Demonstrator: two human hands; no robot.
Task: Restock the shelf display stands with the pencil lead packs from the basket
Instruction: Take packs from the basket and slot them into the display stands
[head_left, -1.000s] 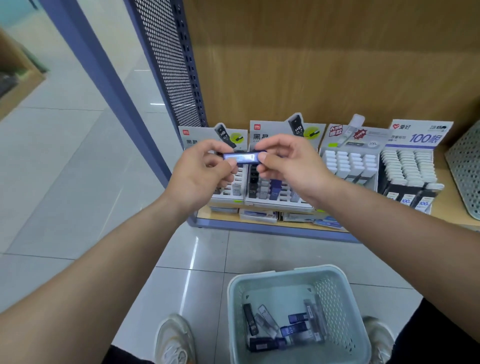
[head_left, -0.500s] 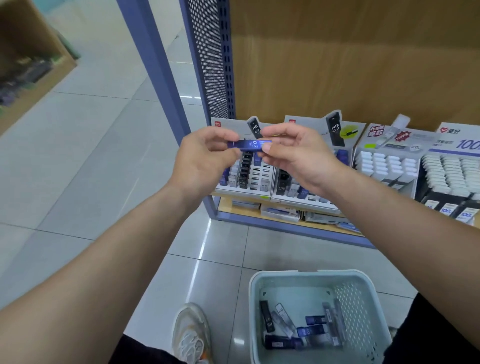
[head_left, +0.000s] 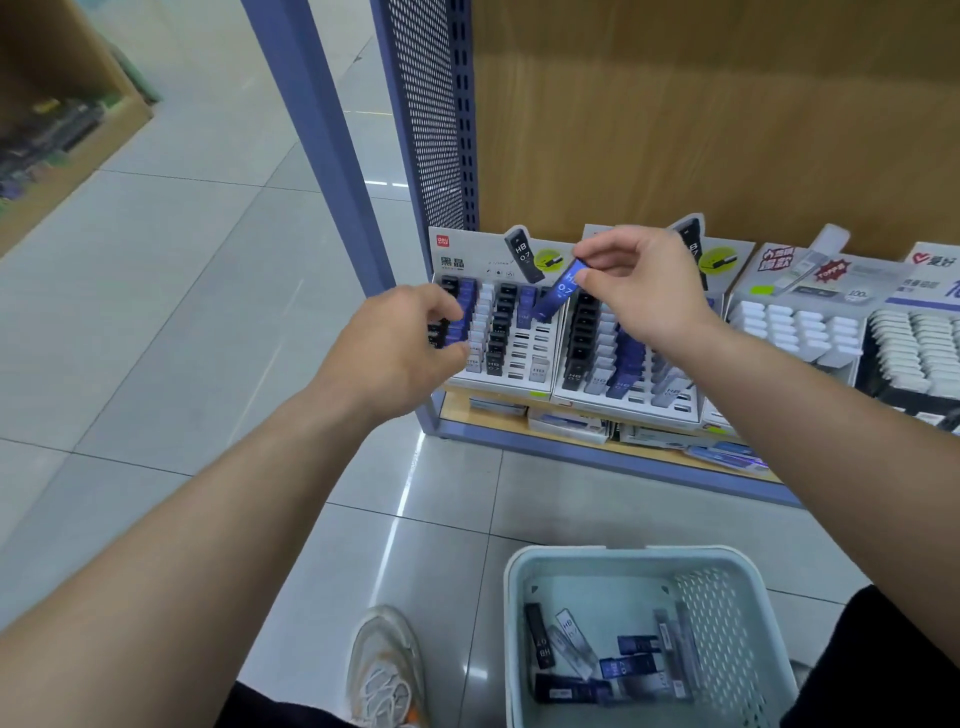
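A: Shop aisle, right? Logged what as biggest?

B: Marked pale tiled floor (head_left: 182, 312) first, then wooden back panel (head_left: 701, 130), blue post (head_left: 322, 145) and perforated side panel (head_left: 431, 114) at left end of low shelf (head_left: 498, 421).

A: Next down?

B: Tagged pale green basket (head_left: 519, 597) on floor near bottom edge, with loose packs (head_left: 628, 667) lying flat inside, black, blue and clear. Tagged shoe (head_left: 384, 670) just left of it.

A: Found stands where?

B: Side by side on shelf: left display stand (head_left: 498, 382), then second display stand (head_left: 623, 405) touching its right side, both part-filled with black, blue and grey packs. Further right, noted stands of white packs (head_left: 795, 332).

A: Hands?

B: Saw left hand (head_left: 395, 353) at left edge of left display stand, fingers curled in against outer columns; couldn't tell whether pinching anything. Saw right hand (head_left: 644, 291) raised in front of second display stand's header, thumb and forefinger pinching top end of blue pack (head_left: 558, 293), other fingers loosely bent.

A: Pack position?

B: Tilted, printed HB 0.7, upper end in pinch, lower end down at right-hand columns of left display stand. Seated in slot or not, couldn't tell.
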